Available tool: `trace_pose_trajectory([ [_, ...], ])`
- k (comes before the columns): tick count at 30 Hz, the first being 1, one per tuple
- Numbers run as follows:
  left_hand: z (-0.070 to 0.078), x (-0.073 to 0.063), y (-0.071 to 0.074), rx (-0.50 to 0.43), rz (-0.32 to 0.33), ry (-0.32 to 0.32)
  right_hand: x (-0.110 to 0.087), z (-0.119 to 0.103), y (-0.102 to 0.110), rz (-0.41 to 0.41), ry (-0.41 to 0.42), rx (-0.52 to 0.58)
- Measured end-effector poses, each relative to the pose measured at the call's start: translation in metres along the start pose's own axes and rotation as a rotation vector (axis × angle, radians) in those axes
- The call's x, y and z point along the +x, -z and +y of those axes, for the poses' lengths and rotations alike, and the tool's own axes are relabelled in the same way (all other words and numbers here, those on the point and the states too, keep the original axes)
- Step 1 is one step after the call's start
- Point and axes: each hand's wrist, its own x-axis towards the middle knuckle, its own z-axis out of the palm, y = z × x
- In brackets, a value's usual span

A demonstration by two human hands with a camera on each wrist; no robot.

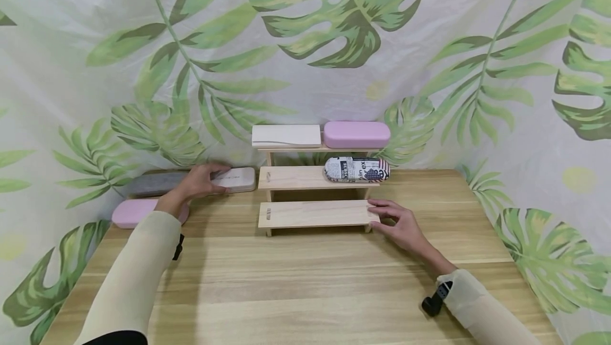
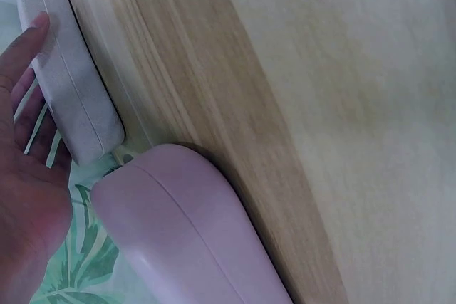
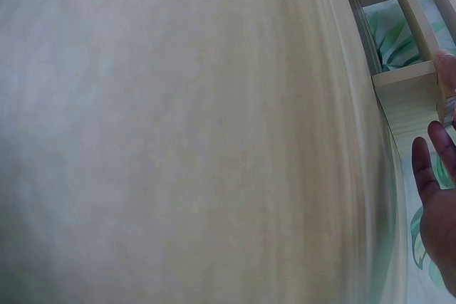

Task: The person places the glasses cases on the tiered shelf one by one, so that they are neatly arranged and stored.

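Although all three boards of the wooden stand [image 1: 292,177] are taken in by the head view, only its end and slats are caught at the edge of the right wrist view, where the thumb of the right hand [image 1: 400,224] is seen set against the wood, with two fingers stretched out nearly straight. From the head, the right end of the lowest board [image 1: 310,213] is seen to be held across its depth, thumb at the front, fingertips at the back. By the left hand [image 1: 200,180], a pale case [image 1: 241,179] just left of the stand is gripped between thumb and fingers, spread only as far as its width; its seamed side is shown by the left wrist view, the lettering on its top by the head view. Whether it touches the table [image 1: 267,292] cannot be told. Six cases are counted: the pale one, a grey case [image 1: 155,183], a pink case [image 1: 131,212] partly covered by the left arm, a second pink case [image 1: 357,134] and a white case [image 1: 286,135] on the top board, and a patterned case [image 1: 355,170] on the middle board. Smooth, rounded shells are shown by the pink pair, print and stripes by the patterned one; behind, leaf-printed cloth [image 1: 315,96] is hung
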Motion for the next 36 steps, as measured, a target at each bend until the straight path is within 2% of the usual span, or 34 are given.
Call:
trace_pose_trajectory([
  [11,0.004,0.001,0.003,0.023,-0.009,-0.001,0.004,-0.032,0.001,0.01,0.003,0.011],
  [15,0.007,0.0,0.005,0.023,-0.003,-0.012,0.004,-0.035,0.001,0.015,0.011,0.006],
  [25,0.007,-0.003,0.007,0.051,0.025,-0.053,0.003,-0.033,0.001,0.006,-0.012,0.008],
  [33,0.008,-0.01,0.012,0.063,0.031,-0.04,0.0,-0.004,-0.001,0.011,-0.016,-0.011],
  [36,0.009,-0.013,0.014,0.066,0.033,-0.038,0.001,0.001,0.0,0.009,-0.015,-0.005],
])
